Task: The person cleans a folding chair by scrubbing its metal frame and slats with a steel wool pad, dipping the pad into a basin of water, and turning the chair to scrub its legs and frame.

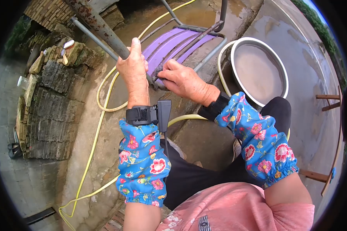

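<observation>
A chair with a purple slatted panel [169, 45] and a grey metal frame lies tipped in front of me. My left hand [133, 73] is closed around one of its metal tubes [104, 32], which is spotted with rust, thumb pointing up along it. In my right hand [187, 81], the fingers pinch a dark grey, fuzzy scrubbing pad [158, 72], pressed against the frame close to the panel's lower corner. Whether the pad is steel wool or cloth I cannot make out. Both forearms wear blue floral sleeves and black wrist straps.
To the right stands a round metal basin [286, 79] of cloudy water. A yellow hose [90, 154] loops over the wet concrete, passing under my arms. Stacked grey tiles [52, 111] stand at the left, with stones on top. A wooden frame [316, 176] is at the far right.
</observation>
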`<state>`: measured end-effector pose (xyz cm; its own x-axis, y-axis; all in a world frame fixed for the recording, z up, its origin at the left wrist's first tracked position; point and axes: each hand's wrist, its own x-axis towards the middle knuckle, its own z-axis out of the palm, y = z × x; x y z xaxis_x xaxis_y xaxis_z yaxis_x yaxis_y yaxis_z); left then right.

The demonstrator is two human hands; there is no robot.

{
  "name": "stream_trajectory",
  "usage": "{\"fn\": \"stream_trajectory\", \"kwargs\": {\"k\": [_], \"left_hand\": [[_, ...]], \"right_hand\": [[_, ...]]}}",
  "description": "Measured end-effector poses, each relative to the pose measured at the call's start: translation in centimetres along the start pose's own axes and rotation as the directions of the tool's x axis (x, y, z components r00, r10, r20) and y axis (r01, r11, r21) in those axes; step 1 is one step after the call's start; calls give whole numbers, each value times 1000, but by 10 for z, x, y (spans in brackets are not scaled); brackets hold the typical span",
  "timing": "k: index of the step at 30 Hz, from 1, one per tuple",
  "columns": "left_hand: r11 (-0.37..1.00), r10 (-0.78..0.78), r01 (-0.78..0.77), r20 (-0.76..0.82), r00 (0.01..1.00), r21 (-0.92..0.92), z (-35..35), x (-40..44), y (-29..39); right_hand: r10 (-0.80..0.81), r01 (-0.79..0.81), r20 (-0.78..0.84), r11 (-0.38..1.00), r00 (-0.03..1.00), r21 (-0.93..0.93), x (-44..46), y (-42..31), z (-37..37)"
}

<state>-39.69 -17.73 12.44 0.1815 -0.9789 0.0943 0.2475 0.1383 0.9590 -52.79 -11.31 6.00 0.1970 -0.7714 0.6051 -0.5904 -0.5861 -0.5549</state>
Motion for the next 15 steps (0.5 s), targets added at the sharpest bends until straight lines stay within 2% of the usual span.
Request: {"fn": "stream_trajectory", "kwargs": {"k": [1, 4, 6, 8, 10, 11, 15], "left_hand": [[1000, 2, -2, 15, 1000, 12, 1, -1, 0], [1000, 0, 0, 5, 1000, 20, 2, -2, 4], [1000, -5, 5, -8, 1000, 19, 3, -3, 5], [1000, -9, 9, 11, 1000, 15, 5, -3, 4], [998, -24, 24, 2, 1000, 61, 11, -2, 8], [998, -18, 18, -11, 1000, 56, 9, 1, 8], [1000, -20, 21, 37, 999, -11, 0, 6, 3]], "right_hand": [[-72, 68, 150, 997, 986, 30, -6, 2, -13], [-61, 64, 192, 998, 980, -8, -25, 10, -40], [-156, 162, 84, 985, 984, -60, -24, -3, -27], [-176, 220, 185, 943, 967, -251, -22, 1, 11], [-88, 190, 244, 881, 966, -434, -17, 4, 37], [-98, 208, 251, 863, 963, -461, -15, 4, 38], [-117, 261, 360, 887, 926, -382, -17, 8, 19]]}}
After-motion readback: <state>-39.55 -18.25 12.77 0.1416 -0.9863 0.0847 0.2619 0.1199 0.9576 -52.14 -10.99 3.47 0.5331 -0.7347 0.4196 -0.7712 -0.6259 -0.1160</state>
